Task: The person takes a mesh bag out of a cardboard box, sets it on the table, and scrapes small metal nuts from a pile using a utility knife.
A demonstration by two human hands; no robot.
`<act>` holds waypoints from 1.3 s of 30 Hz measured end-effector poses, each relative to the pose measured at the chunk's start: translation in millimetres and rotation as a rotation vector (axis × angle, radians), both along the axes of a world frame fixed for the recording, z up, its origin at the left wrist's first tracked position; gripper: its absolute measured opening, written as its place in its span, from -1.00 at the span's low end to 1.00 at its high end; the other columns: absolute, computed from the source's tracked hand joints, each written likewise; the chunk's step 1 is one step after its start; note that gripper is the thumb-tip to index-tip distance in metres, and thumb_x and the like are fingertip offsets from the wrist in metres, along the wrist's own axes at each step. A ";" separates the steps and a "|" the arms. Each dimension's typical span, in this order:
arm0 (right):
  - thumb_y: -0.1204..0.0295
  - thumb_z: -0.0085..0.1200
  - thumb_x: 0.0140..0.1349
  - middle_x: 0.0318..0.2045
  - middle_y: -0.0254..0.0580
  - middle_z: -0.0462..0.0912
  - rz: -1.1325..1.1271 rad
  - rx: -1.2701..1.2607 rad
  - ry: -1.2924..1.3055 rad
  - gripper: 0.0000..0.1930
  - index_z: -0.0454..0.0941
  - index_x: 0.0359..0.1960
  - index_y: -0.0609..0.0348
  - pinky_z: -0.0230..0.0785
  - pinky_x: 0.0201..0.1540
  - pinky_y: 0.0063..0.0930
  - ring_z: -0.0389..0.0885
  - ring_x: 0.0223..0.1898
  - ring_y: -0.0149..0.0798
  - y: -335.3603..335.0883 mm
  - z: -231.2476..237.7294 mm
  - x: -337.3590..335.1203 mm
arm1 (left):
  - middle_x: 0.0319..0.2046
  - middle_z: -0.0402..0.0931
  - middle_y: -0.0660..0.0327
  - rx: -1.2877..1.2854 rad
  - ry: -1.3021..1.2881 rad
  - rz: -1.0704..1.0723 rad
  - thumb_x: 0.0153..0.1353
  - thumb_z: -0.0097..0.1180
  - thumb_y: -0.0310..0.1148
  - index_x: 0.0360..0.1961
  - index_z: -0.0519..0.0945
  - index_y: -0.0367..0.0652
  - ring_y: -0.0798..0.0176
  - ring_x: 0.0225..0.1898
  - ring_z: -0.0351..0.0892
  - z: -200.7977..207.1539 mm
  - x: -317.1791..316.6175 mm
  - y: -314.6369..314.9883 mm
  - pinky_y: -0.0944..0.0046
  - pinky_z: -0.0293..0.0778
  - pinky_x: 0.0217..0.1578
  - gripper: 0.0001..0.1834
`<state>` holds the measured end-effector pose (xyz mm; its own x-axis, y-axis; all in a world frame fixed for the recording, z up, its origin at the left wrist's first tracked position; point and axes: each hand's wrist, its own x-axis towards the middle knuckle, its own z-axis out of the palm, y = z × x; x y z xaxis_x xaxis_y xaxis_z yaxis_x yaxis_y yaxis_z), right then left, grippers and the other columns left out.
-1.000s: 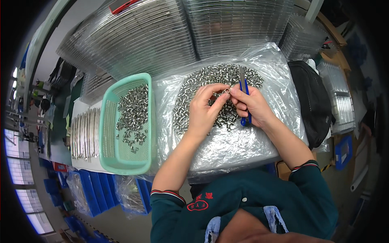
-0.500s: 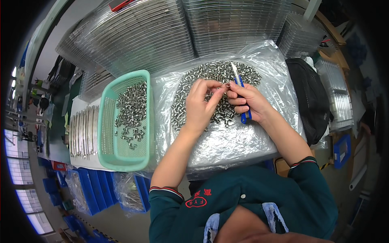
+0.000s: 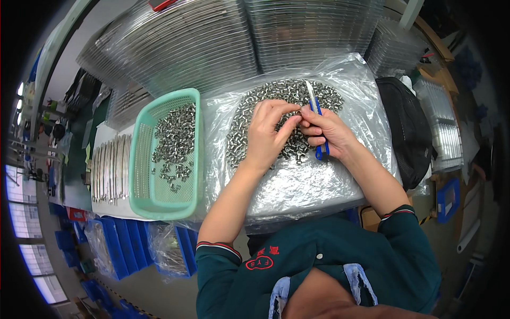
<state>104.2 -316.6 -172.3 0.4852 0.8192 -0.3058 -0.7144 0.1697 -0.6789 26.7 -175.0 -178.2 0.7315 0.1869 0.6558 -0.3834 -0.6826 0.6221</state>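
Note:
A heap of small silver metal parts lies on a clear plastic sheet over the bench. My right hand grips a blue-handled utility knife, blade pointing away from me. My left hand rests on the heap with its fingertips pinched on a small metal part right against the knife blade. Both hands meet above the middle of the heap.
A mint-green plastic basket to the left holds more metal parts. Left of it lies a row of metal rods. Stacks of clear plastic trays fill the back. A black bag sits at right, blue bins below left.
The hands shifted slightly away from me over the heap. The knife tilted, its blade now pointing more up and left. The left fingers closed in toward the blade.

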 end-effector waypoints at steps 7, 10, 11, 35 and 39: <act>0.30 0.01 0.18 -0.56 -0.49 0.37 0.014 -0.025 0.025 -0.83 0.39 -0.42 0.12 0.03 -0.78 -0.87 0.21 -0.69 -0.72 0.7 3.3 -2.7 | -0.33 0.47 0.20 -0.181 0.072 -0.025 -0.02 0.17 -0.46 -0.33 0.56 -0.17 0.25 -0.27 0.44 -4.4 -0.1 1.5 0.34 0.37 -0.27 -0.83; 0.31 0.01 0.18 -0.56 -0.49 0.37 0.002 -0.030 0.023 -0.83 0.39 -0.43 0.12 0.04 -0.78 -0.87 0.21 -0.69 -0.73 0.3 3.1 -2.2 | -0.33 0.46 0.20 -0.153 0.070 -0.025 -0.01 0.17 -0.45 -0.32 0.57 -0.16 0.26 -0.27 0.44 -1.8 -0.8 0.1 0.34 0.37 -0.27 -0.83; 0.32 0.01 0.18 -0.56 -0.49 0.37 0.007 -0.020 0.021 -0.84 0.39 -0.43 0.12 0.04 -0.78 -0.88 0.21 -0.69 -0.73 0.1 1.8 -1.4 | -0.36 0.46 0.22 -0.174 0.081 -0.023 -0.02 0.18 -0.40 -0.33 0.58 -0.13 0.20 -0.25 0.42 -0.8 -1.2 -0.7 0.27 0.36 -0.24 -0.82; 0.33 0.07 0.14 -0.56 -0.47 0.39 -0.065 -0.041 -0.125 -0.83 0.42 -0.34 0.14 0.04 -0.74 -0.88 0.21 -0.68 -0.72 -1.1 5.1 -2.1 | -0.32 0.45 0.20 -0.264 0.093 -0.067 -0.03 0.16 -0.47 -0.31 0.56 -0.15 0.18 -0.24 0.44 1.6 -2.2 -4.0 0.29 0.37 -0.25 -0.81; 0.30 -0.02 0.20 -0.56 -0.45 0.35 -0.075 -0.055 -0.104 -0.82 0.38 -0.33 0.16 0.01 -0.77 -0.88 0.18 -0.69 -0.71 1.0 7.0 -3.0 | -0.33 0.45 0.20 -0.306 0.102 -0.069 -0.05 0.16 -0.47 -0.32 0.56 -0.15 0.17 -0.25 0.44 -0.4 -1.5 -2.6 0.28 0.38 -0.25 -0.81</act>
